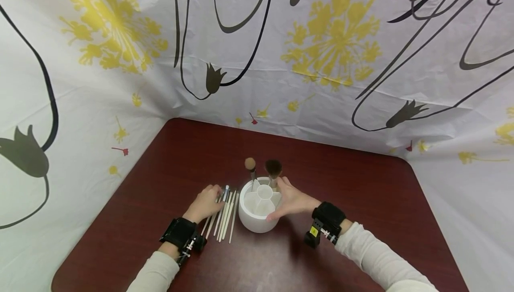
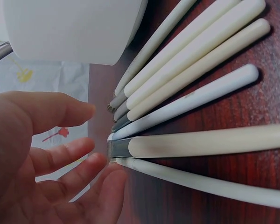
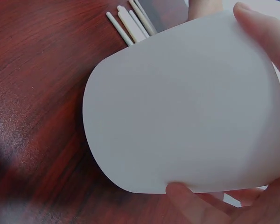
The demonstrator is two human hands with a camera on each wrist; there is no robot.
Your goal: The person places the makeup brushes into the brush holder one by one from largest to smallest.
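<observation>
A round white brush holder (image 1: 257, 220) with divided compartments stands on the table. Two makeup brushes are upright in its far side, one with a tan round head (image 1: 250, 163) and one with a dark fluffy head (image 1: 273, 167). My right hand (image 1: 295, 200) grips the holder from its right side, thumb and fingers spread around the wall (image 3: 177, 107). Left of the holder lie several pale-handled brushes (image 2: 191, 51), side by side. Over their bristle ends is my left hand (image 1: 206, 203), its thumb and fingers apart with nothing between them (image 2: 60, 154).
The dark red wooden table (image 1: 341, 171) has rounded far corners. A white cloth (image 1: 249, 51) with yellow flowers and grey tulips hangs behind it and along both sides. Each wrist wears a black camera band (image 1: 329, 218).
</observation>
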